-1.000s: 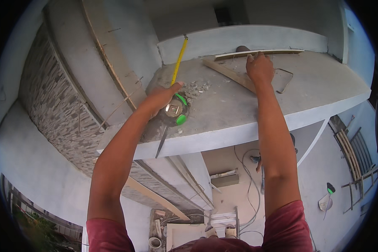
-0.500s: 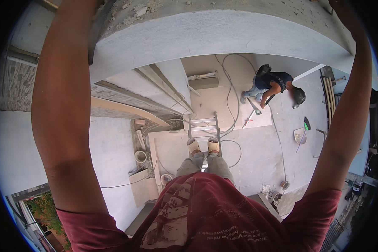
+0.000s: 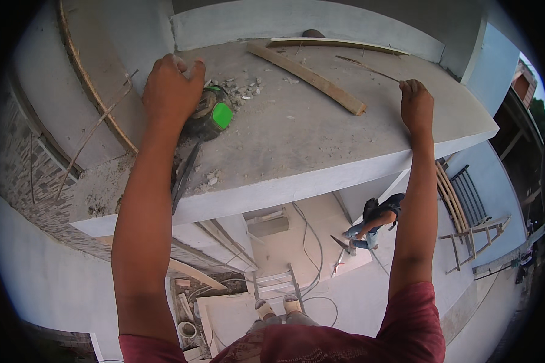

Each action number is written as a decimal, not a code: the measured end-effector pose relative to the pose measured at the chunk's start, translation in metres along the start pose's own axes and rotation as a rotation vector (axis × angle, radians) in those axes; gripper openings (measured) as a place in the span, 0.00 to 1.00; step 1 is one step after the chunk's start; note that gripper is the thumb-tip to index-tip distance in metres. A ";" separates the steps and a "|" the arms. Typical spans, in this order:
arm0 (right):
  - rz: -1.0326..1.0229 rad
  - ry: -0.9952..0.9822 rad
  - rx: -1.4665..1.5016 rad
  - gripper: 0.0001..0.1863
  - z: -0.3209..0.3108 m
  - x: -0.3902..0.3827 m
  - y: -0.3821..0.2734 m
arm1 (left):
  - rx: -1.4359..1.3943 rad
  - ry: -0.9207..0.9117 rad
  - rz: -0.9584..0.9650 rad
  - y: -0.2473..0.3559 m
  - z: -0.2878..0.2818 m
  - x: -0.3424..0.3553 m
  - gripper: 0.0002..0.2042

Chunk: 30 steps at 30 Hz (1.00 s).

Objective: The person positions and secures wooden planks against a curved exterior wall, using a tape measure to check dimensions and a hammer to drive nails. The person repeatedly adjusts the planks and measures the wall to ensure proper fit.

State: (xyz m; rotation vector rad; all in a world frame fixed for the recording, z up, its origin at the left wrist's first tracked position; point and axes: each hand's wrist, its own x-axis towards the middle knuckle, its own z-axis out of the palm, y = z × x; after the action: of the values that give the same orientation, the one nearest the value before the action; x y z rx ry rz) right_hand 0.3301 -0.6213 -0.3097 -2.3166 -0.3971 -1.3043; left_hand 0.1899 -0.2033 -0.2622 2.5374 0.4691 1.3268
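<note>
My left hand (image 3: 172, 88) is raised over the left part of a grey concrete ledge (image 3: 284, 139). Its fingers are half curled and the thumb stands apart, with nothing visible between them. Beside that hand lies a rounded black thing with bright green panels (image 3: 221, 115), partly hidden by my wrist. A flat dark strip (image 3: 186, 175) juts over the ledge's front edge below it. On the right, my right hand (image 3: 416, 109) pinches the near end of a thin rod (image 3: 369, 66), which slants away to the left just over the ledge.
A wooden batten (image 3: 309, 78) and a nailed board (image 3: 339, 44) lie on the ledge, near rubble (image 3: 242, 89). Bent rebar (image 3: 97, 130) sticks out at left. My feet stand on a ladder (image 3: 277, 283). Below, another person (image 3: 378, 219) bends near a cable (image 3: 315, 242).
The view has tilted up, bringing the ledge top and both hands into sight. The other person below has shifted and now appears lower in the picture.
</note>
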 end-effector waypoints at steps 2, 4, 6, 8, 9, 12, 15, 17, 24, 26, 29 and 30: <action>0.024 0.201 -0.042 0.13 0.001 0.003 0.006 | -0.062 0.033 0.035 0.003 -0.001 -0.002 0.19; 0.134 0.316 0.072 0.13 -0.001 0.005 0.010 | -0.132 0.069 0.082 0.003 0.001 -0.004 0.17; 0.299 0.377 0.182 0.14 -0.008 0.006 0.010 | -0.215 0.131 0.160 0.002 0.004 -0.006 0.16; 0.389 0.502 0.538 0.15 -0.024 0.008 0.004 | -0.329 0.159 0.229 0.002 0.007 -0.007 0.15; 0.351 0.548 0.711 0.17 -0.035 0.009 -0.002 | -0.368 0.155 0.274 0.004 0.007 -0.007 0.14; 0.279 0.548 1.068 0.21 -0.071 0.012 -0.036 | -0.481 0.122 0.342 0.009 0.002 -0.010 0.15; 0.335 0.403 1.281 0.22 -0.083 0.011 -0.088 | -0.723 -0.164 0.367 0.018 -0.006 -0.015 0.20; 0.360 0.263 1.422 0.20 -0.074 0.004 -0.120 | -0.983 -0.481 0.380 0.026 -0.009 -0.020 0.22; 0.495 -0.120 1.582 0.14 -0.046 -0.019 -0.159 | -1.532 -0.813 0.021 0.023 -0.021 -0.016 0.18; 0.553 -0.333 1.351 0.17 -0.059 -0.021 -0.157 | -1.547 -0.761 -0.014 0.016 -0.025 -0.011 0.19; 0.231 -0.118 1.305 0.31 -0.092 -0.013 -0.155 | -1.488 -0.745 0.033 0.010 -0.030 -0.008 0.19; 0.108 -0.135 1.224 0.34 -0.106 -0.007 -0.157 | -1.468 -0.774 0.057 0.011 -0.031 -0.008 0.19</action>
State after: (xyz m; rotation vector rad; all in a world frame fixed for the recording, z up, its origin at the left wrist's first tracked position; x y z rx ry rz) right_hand 0.1782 -0.5413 -0.2304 -1.3300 -0.8092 -0.5349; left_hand 0.1617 -0.2146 -0.2473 1.4933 -0.5608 0.2581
